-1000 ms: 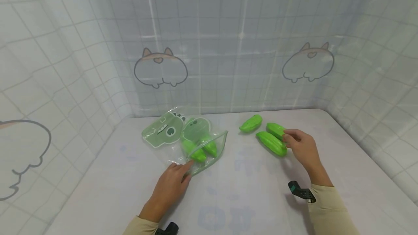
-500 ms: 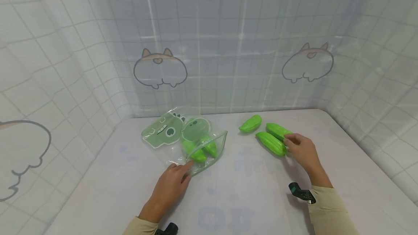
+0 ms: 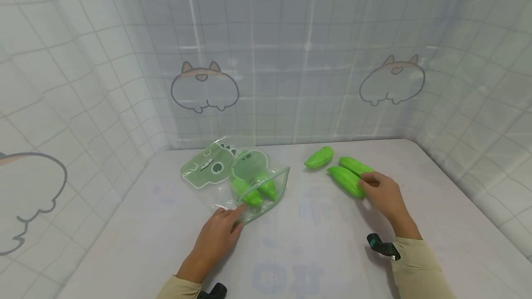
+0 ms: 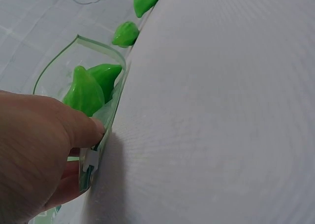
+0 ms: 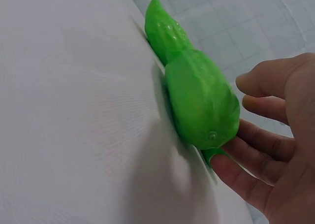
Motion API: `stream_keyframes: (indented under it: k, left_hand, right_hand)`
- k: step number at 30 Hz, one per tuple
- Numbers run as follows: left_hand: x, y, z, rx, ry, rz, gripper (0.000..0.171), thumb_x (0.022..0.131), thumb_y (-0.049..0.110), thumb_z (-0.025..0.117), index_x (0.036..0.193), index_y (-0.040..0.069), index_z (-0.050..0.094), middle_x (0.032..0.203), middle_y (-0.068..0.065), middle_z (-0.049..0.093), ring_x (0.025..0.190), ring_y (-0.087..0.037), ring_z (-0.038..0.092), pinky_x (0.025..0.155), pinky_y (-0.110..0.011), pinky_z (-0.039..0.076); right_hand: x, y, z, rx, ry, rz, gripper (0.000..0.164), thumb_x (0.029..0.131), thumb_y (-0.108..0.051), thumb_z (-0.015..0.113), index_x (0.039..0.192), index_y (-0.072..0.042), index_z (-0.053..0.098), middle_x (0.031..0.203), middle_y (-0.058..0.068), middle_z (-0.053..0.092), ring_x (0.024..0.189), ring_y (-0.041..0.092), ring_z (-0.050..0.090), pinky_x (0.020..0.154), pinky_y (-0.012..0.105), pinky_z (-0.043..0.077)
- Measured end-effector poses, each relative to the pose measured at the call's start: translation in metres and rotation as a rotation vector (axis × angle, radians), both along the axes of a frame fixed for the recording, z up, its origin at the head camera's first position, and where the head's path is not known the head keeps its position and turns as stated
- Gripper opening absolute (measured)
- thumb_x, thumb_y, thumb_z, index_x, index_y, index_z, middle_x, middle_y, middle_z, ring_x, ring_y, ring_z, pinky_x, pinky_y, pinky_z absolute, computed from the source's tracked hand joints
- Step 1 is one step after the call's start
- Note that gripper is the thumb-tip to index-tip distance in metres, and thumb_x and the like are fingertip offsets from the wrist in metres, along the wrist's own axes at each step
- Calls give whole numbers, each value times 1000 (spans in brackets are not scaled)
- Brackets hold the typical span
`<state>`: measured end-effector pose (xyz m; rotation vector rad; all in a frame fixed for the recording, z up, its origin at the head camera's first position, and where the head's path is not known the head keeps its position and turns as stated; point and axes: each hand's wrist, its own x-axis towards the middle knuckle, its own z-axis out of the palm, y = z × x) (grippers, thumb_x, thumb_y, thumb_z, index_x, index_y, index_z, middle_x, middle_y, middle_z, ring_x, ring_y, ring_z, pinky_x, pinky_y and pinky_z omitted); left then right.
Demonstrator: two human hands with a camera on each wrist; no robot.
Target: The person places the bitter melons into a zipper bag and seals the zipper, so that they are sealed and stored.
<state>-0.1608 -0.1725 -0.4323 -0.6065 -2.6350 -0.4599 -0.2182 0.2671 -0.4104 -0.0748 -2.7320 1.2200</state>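
Observation:
Near the middle left of the table, a clear zip bag (image 3: 207,170) with a green cartoon print lies on its side, its mouth gaping toward the right. Green ribbed vegetables like bitter melons (image 4: 83,92) show inside it. My left hand (image 3: 218,234) pinches the bag's near rim beside the white slider (image 4: 91,159). On the right, my right hand (image 3: 383,194) is at the near end of the front bitter melon (image 5: 202,98). Its lower fingers reach behind that melon, while the upper fingertips stand slightly apart from it. A second bitter melon (image 3: 354,165) lies right behind.
Farther back, a third loose bitter melon (image 3: 319,158) lies between the bag and the pair. A tile-patterned curtain (image 3: 282,82) with animal drawings surrounds the white table (image 3: 316,239) at the back and sides.
My right hand has shifted from the rear bitter melon toward the front one, which has moved very slightly. The left hand and the bag stay where they were.

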Motion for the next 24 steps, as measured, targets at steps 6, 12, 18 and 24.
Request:
stream_keyframes:
  k: [6, 12, 18, 24]
  left_hand:
    - [1, 1, 1, -1, -19, 13, 45, 83, 9, 80, 126, 10, 68, 93, -4, 74, 86, -22, 61, 74, -40, 53]
    - [1, 0, 0, 5, 2, 1, 45, 82, 9, 80, 125, 10, 68, 94, -5, 74, 86, -23, 62, 74, -40, 53]
    - [1, -1, -1, 13, -24, 2, 45, 83, 9, 79, 127, 12, 68, 96, -3, 75, 88, -22, 62, 76, -40, 53]
    - [0, -1, -1, 9, -41, 12, 44, 83, 10, 79, 126, 12, 69, 95, -3, 74, 90, -22, 63, 77, -41, 53]
  right_hand:
    - [-1, -2, -1, 28, -1, 2, 48, 99, -33, 61, 131, 3, 60, 124, 25, 63, 120, 42, 55, 95, 56, 45]
    - [-2, -4, -2, 41, -6, 2, 48, 99, -32, 63, 131, 4, 60, 124, 26, 63, 119, 43, 55, 94, 56, 45]
    - [-3, -4, -3, 51, -21, 21, 49, 99, -31, 62, 133, 4, 58, 126, 26, 62, 119, 43, 55, 94, 55, 45]
    - [-1, -6, -1, 63, -78, 54, 54, 99, -34, 63, 137, 4, 55, 132, 27, 58, 121, 43, 54, 94, 57, 46]
